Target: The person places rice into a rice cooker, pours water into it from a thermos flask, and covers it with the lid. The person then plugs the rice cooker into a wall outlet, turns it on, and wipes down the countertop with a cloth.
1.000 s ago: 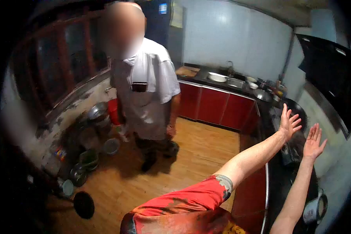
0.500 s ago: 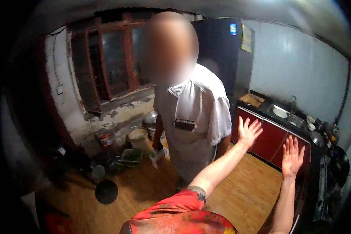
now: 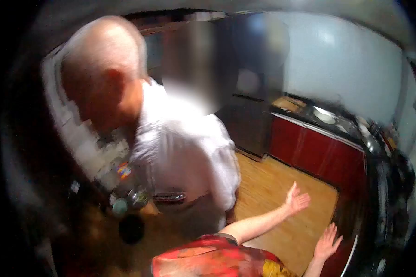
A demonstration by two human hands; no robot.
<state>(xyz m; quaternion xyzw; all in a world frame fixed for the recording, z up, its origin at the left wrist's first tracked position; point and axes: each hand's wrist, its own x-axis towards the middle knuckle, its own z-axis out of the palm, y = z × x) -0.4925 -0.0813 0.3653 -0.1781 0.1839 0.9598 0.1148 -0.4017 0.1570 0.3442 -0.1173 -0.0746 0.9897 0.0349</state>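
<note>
Wood floor (image 3: 259, 180), red cabinets (image 3: 312, 150) under a dark table (image 3: 307, 112), person in white shirt (image 3: 189, 152) turned left, white bowl (image 3: 324, 116) on table, left hand (image 3: 296, 201) spread, released, above floor, right hand (image 3: 327, 242) likewise, nearest cabinets.

a pale, glossy wall (image 3: 356, 69) fills two o'clock, and from my remote seat i catch light (image 3: 326, 38) glaring off it. red cabinets (image 3: 286, 141) sit at three under a dark tabletop (image 3: 308, 112). wood-look floor (image 3: 263, 184) spreads at four; the whitish wall (image 3: 76, 138) at nine blurs for me.
</note>
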